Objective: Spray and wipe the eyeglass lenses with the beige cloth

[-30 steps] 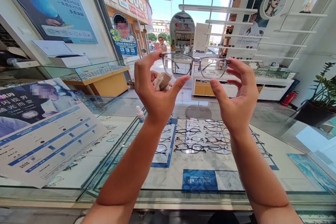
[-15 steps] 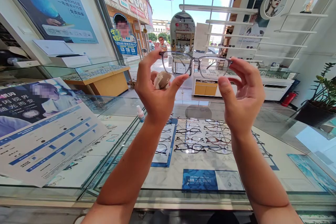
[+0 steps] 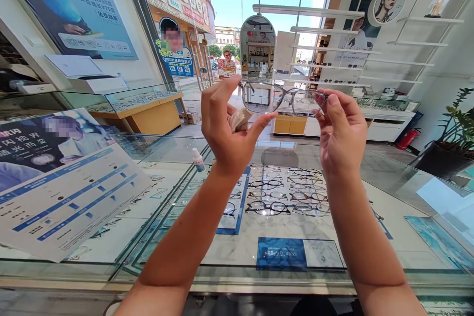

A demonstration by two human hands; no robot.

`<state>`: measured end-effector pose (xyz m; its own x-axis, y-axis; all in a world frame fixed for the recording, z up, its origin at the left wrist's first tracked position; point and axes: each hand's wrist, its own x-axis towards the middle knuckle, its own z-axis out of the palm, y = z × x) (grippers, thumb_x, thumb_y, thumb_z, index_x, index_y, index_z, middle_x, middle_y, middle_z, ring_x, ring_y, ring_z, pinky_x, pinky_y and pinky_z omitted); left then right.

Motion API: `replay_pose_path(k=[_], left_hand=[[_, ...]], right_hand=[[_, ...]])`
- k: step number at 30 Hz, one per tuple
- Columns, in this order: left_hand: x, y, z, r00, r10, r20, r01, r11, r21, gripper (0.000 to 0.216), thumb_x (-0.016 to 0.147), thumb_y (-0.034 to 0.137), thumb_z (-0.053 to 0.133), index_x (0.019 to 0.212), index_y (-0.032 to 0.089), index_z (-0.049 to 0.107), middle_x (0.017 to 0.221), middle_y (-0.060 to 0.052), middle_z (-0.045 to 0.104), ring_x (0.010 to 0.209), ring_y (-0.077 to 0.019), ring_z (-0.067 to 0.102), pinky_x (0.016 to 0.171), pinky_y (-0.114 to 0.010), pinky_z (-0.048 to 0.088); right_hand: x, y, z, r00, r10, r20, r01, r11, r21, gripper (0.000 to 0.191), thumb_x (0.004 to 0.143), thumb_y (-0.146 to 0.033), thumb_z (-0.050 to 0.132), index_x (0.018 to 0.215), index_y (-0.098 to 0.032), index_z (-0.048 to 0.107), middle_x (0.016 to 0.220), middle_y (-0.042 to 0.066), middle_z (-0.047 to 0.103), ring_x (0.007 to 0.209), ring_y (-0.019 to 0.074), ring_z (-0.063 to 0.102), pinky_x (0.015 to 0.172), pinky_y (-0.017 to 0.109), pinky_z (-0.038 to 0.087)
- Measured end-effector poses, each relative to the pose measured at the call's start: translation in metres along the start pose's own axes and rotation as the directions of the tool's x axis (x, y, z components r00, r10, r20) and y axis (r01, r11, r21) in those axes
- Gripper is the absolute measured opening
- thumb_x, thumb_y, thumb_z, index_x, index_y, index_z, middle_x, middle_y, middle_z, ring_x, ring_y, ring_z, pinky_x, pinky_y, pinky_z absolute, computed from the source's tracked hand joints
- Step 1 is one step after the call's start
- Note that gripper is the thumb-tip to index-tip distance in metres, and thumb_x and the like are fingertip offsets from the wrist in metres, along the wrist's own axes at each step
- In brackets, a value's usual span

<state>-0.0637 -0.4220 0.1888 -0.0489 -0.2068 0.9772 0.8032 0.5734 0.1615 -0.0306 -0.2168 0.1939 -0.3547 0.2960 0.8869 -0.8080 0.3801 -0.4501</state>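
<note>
A pair of eyeglasses (image 3: 286, 94) with a thin dark frame and clear lenses is raised in front of me, tilted slightly down to the right. My left hand (image 3: 231, 131) grips its left end with the index finger, thumb stretched out below the left lens. A beige cloth (image 3: 241, 119) is tucked in that hand's curled fingers. At the other end, my right hand (image 3: 342, 133) pinches the outer edge of the right lens between thumb and fingers. Under both hands, several eyeglasses (image 3: 268, 207) lie in rows inside the glass display counter (image 3: 237, 256).
A small white spray bottle (image 3: 198, 160) stands on the counter left of my left forearm. A printed sign (image 3: 74, 187) leans at the left. Inside the counter lies a blue and white card (image 3: 299, 253). Farther off stand an arched mirror (image 3: 258, 34) and a potted plant (image 3: 446, 143).
The eyeglasses have shifted right and down a little and now tilt. My left hand moved right with them. My right hand's thumb has come up to pinch the right lens edge.
</note>
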Motion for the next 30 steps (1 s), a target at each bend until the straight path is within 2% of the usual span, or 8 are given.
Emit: replay_pose_path(k=[5,10,15,20,22,26,30], left_hand=[[0.002,0.005,-0.002,0.996,0.089,-0.022,-0.090,0.993,-0.074,0.066,0.091,0.066,0.081,0.143,0.035,0.054,0.138,-0.008,0.065,0.123,-0.0301,0.066,0.073,-0.046,0.056],[-0.001,-0.002,0.003,0.999,-0.031,0.016,0.031,0.999,-0.039,0.072,0.089,0.069,0.081,0.147,0.038,0.051,0.147,-0.009,0.063,0.130,-0.0326,0.065,0.082,-0.047,0.062],[-0.004,-0.002,0.005,0.999,-0.039,0.007,0.039,0.999,0.004,0.071,0.090,0.061,0.084,0.150,0.038,0.053,0.147,-0.009,0.065,0.133,-0.0321,0.066,0.092,-0.046,0.064],[-0.003,0.003,0.002,0.993,-0.108,0.043,0.112,0.989,-0.098,0.070,0.087,0.063,0.086,0.144,0.035,0.056,0.150,-0.009,0.065,0.135,-0.0327,0.065,0.097,-0.048,0.063],[-0.002,0.002,0.003,0.994,-0.105,0.043,0.110,0.983,-0.149,0.069,0.088,0.064,0.085,0.143,0.035,0.057,0.150,-0.009,0.065,0.137,-0.0319,0.064,0.096,-0.046,0.063],[0.003,-0.001,0.007,1.000,-0.010,0.011,0.012,0.978,-0.210,0.066,0.090,0.067,0.082,0.141,0.033,0.057,0.142,-0.007,0.069,0.133,-0.0285,0.066,0.086,-0.040,0.063],[0.008,0.004,0.008,1.000,0.029,-0.012,-0.031,0.949,-0.313,0.062,0.091,0.065,0.082,0.138,0.034,0.058,0.134,-0.007,0.071,0.121,-0.0277,0.074,0.084,-0.040,0.065]], right_hand=[[0.004,0.016,-0.004,0.997,-0.008,0.077,0.006,1.000,0.029,0.040,0.108,-0.057,0.049,0.135,-0.035,0.070,0.133,0.008,0.076,0.122,0.0256,0.075,0.085,0.043,0.064],[0.003,0.009,-0.004,0.994,-0.015,0.104,0.008,0.998,0.069,0.040,0.108,-0.057,0.051,0.136,-0.036,0.068,0.133,0.008,0.076,0.124,0.0282,0.076,0.086,0.046,0.064],[0.003,0.004,-0.003,0.995,0.004,0.104,-0.007,0.999,0.032,0.044,0.109,-0.059,0.046,0.140,-0.035,0.065,0.130,0.008,0.076,0.125,0.0297,0.076,0.084,0.045,0.063],[0.003,0.005,-0.004,0.987,-0.046,0.153,0.043,0.999,0.022,0.047,0.106,-0.063,0.054,0.144,-0.037,0.064,0.133,0.008,0.076,0.123,0.0306,0.076,0.083,0.045,0.064],[0.002,0.001,-0.004,0.990,-0.006,0.142,-0.009,0.995,0.102,0.045,0.105,-0.063,0.057,0.140,-0.036,0.066,0.132,0.008,0.077,0.124,0.0300,0.076,0.085,0.045,0.064],[0.000,-0.012,-0.002,0.987,0.132,0.096,-0.158,0.927,0.341,0.033,0.101,-0.058,0.068,0.122,-0.033,0.074,0.126,0.004,0.078,0.127,0.0263,0.074,0.097,0.042,0.063],[0.001,-0.011,-0.002,0.985,0.161,0.056,-0.170,0.900,0.402,0.027,0.097,-0.054,0.077,0.113,-0.032,0.075,0.121,0.001,0.079,0.125,0.0239,0.074,0.106,0.043,0.061]])
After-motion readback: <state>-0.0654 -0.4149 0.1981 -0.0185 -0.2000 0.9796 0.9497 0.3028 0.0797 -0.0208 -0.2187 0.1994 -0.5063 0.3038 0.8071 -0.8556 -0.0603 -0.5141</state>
